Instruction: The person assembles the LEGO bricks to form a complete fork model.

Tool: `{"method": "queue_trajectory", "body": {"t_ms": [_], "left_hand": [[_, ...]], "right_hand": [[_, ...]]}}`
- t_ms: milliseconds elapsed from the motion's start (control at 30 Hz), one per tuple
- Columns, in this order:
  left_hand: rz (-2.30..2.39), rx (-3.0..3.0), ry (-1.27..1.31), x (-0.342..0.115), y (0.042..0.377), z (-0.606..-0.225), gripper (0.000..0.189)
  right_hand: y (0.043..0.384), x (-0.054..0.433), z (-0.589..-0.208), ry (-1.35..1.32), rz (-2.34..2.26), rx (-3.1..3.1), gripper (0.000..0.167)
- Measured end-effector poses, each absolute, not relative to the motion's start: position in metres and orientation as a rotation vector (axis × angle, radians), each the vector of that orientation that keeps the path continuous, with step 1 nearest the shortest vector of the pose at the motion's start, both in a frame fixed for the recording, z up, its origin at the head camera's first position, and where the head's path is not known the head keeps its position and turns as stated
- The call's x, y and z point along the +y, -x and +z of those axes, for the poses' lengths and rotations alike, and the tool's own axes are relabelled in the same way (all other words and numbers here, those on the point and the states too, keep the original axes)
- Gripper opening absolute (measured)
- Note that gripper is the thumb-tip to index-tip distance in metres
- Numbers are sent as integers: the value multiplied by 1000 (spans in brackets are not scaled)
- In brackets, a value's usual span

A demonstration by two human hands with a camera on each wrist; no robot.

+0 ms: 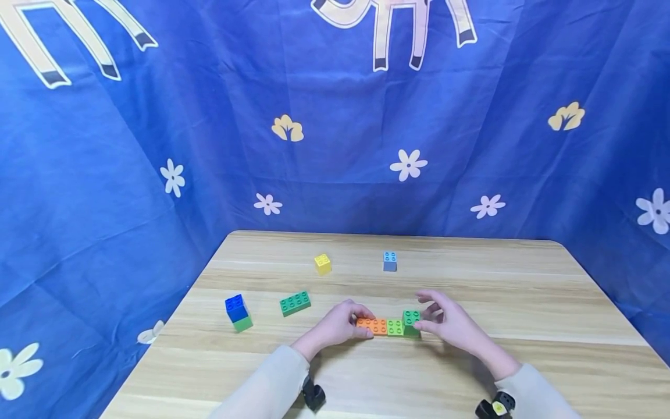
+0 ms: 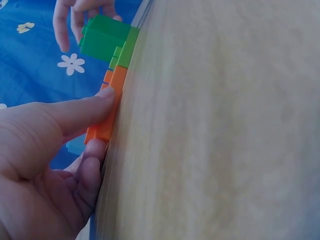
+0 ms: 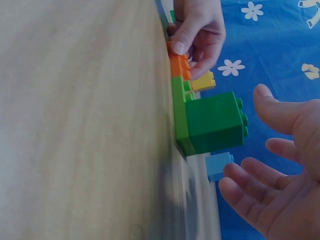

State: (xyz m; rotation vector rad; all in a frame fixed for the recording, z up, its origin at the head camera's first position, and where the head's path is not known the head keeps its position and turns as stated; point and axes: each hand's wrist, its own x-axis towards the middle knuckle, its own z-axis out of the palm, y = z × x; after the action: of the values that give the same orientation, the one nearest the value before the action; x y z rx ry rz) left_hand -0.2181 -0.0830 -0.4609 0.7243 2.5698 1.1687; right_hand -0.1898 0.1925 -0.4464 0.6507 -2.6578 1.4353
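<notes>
Blue cloth [image 1: 340, 180] printed with white flowers is hanging behind the wooden table [image 1: 523, 291] where I am working. Between my hands, three bricks are making a short row: an orange brick [image 1: 379, 327] is lying with its end against a light green brick [image 1: 395, 327], and a taller green block [image 1: 412, 317] is standing on the light green one's right end, leaving its left studs bare. My left hand [image 1: 342, 323] is pinching the orange brick's outer part between thumb [image 2: 85, 112] and fingers [image 2: 90, 172], probably so that the row isn't sliding. My right hand [image 1: 450, 320] is hovering beside the block, thumb and fingers spread wide and holding nothing (my head view is suggesting contact, but my right wrist view is showing a gap). I am likely leaving that gap so that I'm not knocking the block.

Farther left, a dark blue brick [image 1: 235, 304] is sitting on a mid-green brick [image 1: 242, 323], and a long dark green brick [image 1: 295, 303] is lying nearer the row. Behind, a yellow brick [image 1: 323, 263] and a light blue brick [image 1: 389, 261] are resting well apart, presumably giving my hands room.
</notes>
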Motion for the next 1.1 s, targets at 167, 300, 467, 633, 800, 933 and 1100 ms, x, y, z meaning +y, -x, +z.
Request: {"method": "queue_trajectory", "body": {"t_ms": [167, 300, 467, 633, 800, 933, 1100], "left_hand": [[1170, 2570, -721, -83, 217, -461, 30], [1169, 2569, -719, -83, 216, -461, 29], [1165, 2574, -726, -81, 216, -461, 30], [1155, 2584, -729, -80, 217, -461, 30], [1156, 2587, -740, -81, 217, -462, 30], [1144, 2596, -738, -83, 217, -462, 29], [1145, 2600, -734, -84, 215, -461, 30]], "right_hand": [[197, 196, -445, -639, 1522, -2603, 58], [205, 196, -442, -577, 1611, -2606, 54], [215, 195, -440, -553, 1644, -2614, 53], [225, 194, -441, -523, 1658, -2617, 49], [235, 192, -443, -506, 1660, -2617, 50], [242, 189, -446, -518, 1682, -2619, 53], [251, 185, -450, -486, 1688, -2628, 54]]}}
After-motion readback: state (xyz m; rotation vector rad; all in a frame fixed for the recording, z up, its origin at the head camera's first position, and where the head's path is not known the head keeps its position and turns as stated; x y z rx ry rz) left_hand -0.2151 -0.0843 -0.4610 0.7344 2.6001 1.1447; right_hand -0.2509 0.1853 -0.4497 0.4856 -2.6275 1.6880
